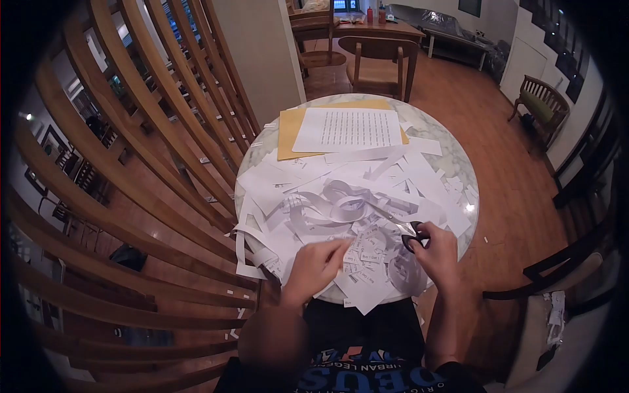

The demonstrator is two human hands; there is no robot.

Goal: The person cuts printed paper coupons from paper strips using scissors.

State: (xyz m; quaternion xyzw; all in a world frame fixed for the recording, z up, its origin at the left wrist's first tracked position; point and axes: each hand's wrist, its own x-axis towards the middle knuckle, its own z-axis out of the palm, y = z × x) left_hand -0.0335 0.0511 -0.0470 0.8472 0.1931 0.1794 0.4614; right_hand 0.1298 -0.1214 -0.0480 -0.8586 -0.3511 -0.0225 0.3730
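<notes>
My right hand (438, 253) grips a pair of scissors (400, 223) by the dark handles, and the blades point up and left over the paper. Opposite it, my left hand (318, 267) is closed with thumb and fingertips together; whatever they pinch, if anything, is too small to make out. Between and below the hands lie many small printed paper slips (371, 247). Long curled white paper strips (347, 203) are heaped just beyond them. A coil of paper strip (406, 272) rests under my right hand.
A printed sheet (350, 129) lies on a yellow envelope (287, 145) at the far side of the round marble table (462, 160). Wooden slats (164, 150) rise on the left. A chair (377, 62) stands beyond the table, and paper scraps dot the floor.
</notes>
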